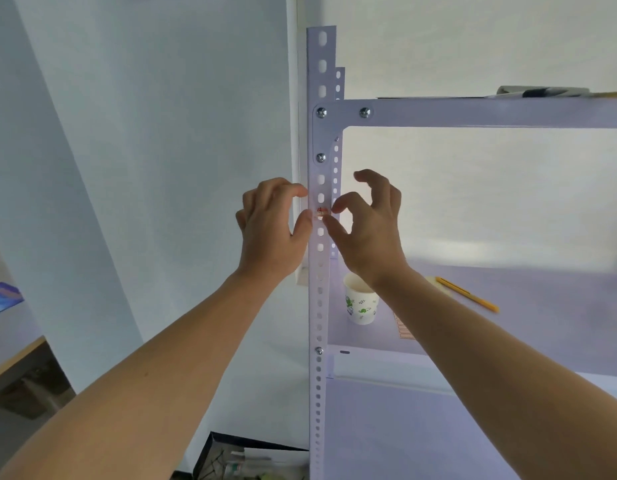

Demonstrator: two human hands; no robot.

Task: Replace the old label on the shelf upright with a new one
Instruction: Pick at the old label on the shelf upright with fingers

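Note:
A white perforated shelf upright runs top to bottom through the middle of the head view. A small label with red print sits on its front face, about halfway up. My left hand is on the upright's left side, thumb tip touching the label's left edge. My right hand is on the right side, thumb and forefinger pinching at the label's right edge, other fingers curled and lifted. Whether the label is stuck flat or partly lifted cannot be told.
A paper cup with green print stands on the shelf board just right of the upright, under my right wrist. A yellow pen-like tool and an orange-printed sheet lie on that board. A dark box sits on the floor below.

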